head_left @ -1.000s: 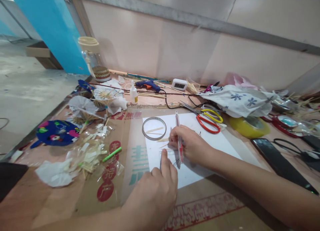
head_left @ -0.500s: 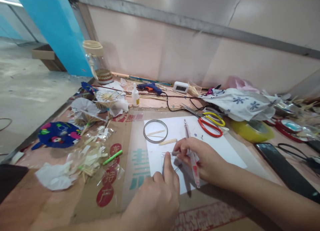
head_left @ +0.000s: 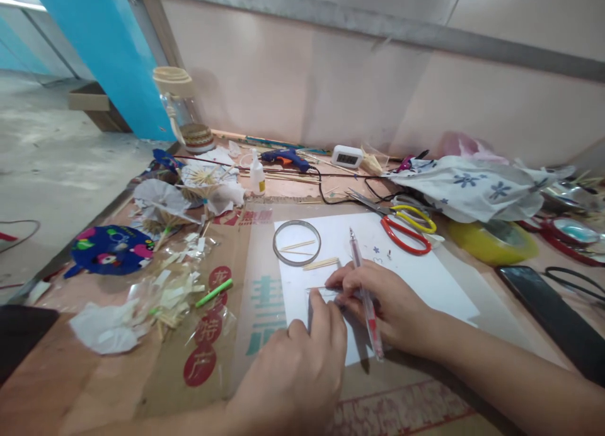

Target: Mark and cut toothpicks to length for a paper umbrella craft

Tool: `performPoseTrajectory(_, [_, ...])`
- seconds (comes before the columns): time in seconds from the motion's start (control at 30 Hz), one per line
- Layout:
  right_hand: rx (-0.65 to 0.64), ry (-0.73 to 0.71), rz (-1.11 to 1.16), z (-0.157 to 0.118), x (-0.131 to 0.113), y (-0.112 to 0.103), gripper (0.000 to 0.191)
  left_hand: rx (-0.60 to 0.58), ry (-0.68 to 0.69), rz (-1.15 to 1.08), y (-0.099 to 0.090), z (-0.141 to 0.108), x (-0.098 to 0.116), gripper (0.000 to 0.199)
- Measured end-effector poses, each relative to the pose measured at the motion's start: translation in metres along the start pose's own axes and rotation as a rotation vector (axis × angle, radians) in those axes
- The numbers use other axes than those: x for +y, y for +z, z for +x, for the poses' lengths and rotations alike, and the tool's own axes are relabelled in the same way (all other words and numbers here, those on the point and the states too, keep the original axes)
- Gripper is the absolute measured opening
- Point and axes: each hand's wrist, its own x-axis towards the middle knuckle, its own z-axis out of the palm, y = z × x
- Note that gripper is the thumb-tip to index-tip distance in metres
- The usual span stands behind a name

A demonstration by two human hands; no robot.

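My right hand [head_left: 378, 294] has a clear pen [head_left: 356, 250] with a red lower part between its fingers, tip pointing away from me. The thumb and fingertips of that hand meet at a small, thin, see-through piece [head_left: 326, 292] on the white paper [head_left: 425, 291]. From the near side my left hand [head_left: 302, 354] presses the same piece down, its fingers bent and close together. What the piece is, I cannot make out; the fingers cover much of it. Just beyond the fingertips lie several toothpicks [head_left: 321, 264]. A metal ring [head_left: 275, 250] surrounds more toothpicks.
Red-and-yellow-handled scissors [head_left: 406, 234] lie behind my right hand. Farther right are a yellow tape roll [head_left: 491, 250] and a black phone [head_left: 543, 310]. Left stand small paper umbrellas [head_left: 161, 200] and a blue round fan [head_left: 112, 250]. A glue bottle [head_left: 257, 174] and blue glue gun [head_left: 286, 159] lie behind.
The view has shifted slightly. My left fingers have drawn closer together at the small piece, with the index finger more bent. The pen stays in my right hand.
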Motion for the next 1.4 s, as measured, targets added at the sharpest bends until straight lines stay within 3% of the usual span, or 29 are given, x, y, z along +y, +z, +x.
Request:
performPoseTrajectory(0.3, [-0.016,-0.038,-0.019,-0.002,0.002,0.001,0.013,-0.002,0.066,0.06,-0.007,0.001,-0.001,0.037])
performPoseTrajectory(0.53, [-0.069,-0.089,-0.055,-0.005,-0.001,0.0,0.011,0.073,0.067,0.089,-0.007,0.001,-0.001,0.038])
performPoseTrajectory(0.9, [-0.051,-0.109,-0.104,-0.007,0.004,0.002,0.011,0.022,0.05,0.065,-0.01,0.001,0.0,0.039])
performPoseTrajectory(1.1, [-0.085,-0.228,-0.235,-0.005,0.002,0.001,0.009,-0.001,0.029,0.067,-0.011,0.002,0.001,0.034])
performPoseTrajectory(1.4, [-0.069,-0.247,-0.256,-0.004,0.001,0.001,0.008,-0.039,0.019,0.07,-0.008,0.001,0.004,0.041])
